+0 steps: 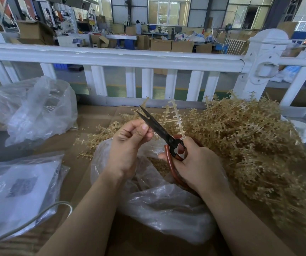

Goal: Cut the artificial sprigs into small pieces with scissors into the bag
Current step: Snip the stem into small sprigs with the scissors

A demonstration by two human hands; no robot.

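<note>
both hands (130, 143) (194, 161) above bag (167, 209), scissors (157, 130) open

A cardboard-covered table (95, 122) carried a sprig heap (250, 145) at right, an open bag (167, 206) at centre, and other plastic bags (32, 106) at left.

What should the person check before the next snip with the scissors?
1. Scissors held firmly by the right hand: ok.
2. Blades open, ready to cut: ok.
3. Sprig between the blades: not ok, it stands beside them.
4. Left hand fingers clear of the blades: not ok, the thumb touches a blade.
5. Bag open below the hands: ok.
6. Pile of sprigs within reach: ok.
</note>
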